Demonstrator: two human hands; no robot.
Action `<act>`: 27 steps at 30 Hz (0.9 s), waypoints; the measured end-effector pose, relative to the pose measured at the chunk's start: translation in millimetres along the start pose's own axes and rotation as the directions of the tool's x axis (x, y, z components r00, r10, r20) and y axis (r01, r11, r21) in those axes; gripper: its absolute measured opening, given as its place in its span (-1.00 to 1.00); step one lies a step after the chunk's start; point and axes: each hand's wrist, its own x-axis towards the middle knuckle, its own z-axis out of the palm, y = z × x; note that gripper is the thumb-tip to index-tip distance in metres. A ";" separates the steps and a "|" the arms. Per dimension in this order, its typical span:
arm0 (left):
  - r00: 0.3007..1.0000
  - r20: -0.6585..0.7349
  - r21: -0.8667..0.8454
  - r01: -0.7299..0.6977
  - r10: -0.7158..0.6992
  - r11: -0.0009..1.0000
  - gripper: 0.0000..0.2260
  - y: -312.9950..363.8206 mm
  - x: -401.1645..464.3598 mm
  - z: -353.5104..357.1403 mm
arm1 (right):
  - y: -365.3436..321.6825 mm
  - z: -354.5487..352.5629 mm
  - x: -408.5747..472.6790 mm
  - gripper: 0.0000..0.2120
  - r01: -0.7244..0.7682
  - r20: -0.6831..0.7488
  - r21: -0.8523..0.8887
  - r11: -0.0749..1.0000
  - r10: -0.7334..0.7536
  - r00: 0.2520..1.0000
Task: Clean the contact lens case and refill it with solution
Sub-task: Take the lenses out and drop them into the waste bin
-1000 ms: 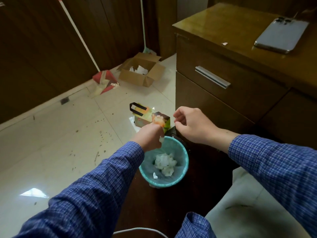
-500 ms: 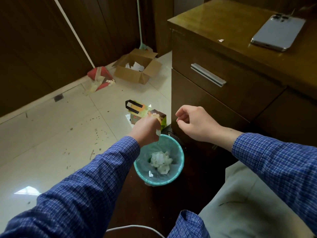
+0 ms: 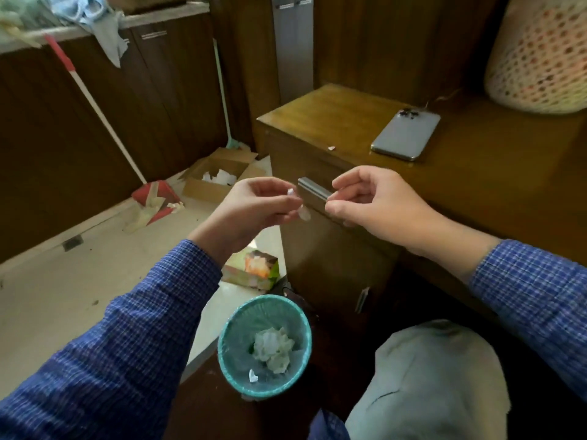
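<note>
My left hand (image 3: 254,208) is raised in front of the cabinet drawer and pinches a small translucent white piece, apparently the contact lens case (image 3: 298,206), at its fingertips. Most of the piece is hidden by the fingers. My right hand (image 3: 378,201) hovers just to the right of it, a short gap away, with its fingers loosely curled apart and nothing visible in them. Both hands are well above the teal waste bin (image 3: 227,328), which holds crumpled white tissue (image 3: 271,347).
A wooden cabinet (image 3: 330,122) stands ahead with a metal drawer handle (image 3: 313,188) and a grey phone (image 3: 406,134) on top. A woven basket (image 3: 540,58) sits at the back right. On the floor lie a colourful tissue box (image 3: 254,268) and a cardboard box (image 3: 216,179). My knee (image 3: 428,376) is at the lower right.
Both hands have risen from just over the bin to drawer height, and my view has tilted up. The left hand has turned so its fingertips and the small piece show.
</note>
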 end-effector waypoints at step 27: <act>0.613 0.739 0.202 -0.597 0.279 0.777 -0.74 77.1 50.7 443.5 | 83.0 -343.7 -254.5 -0.49 -0.191 -0.450 -0.139 0.972 0.110 0.886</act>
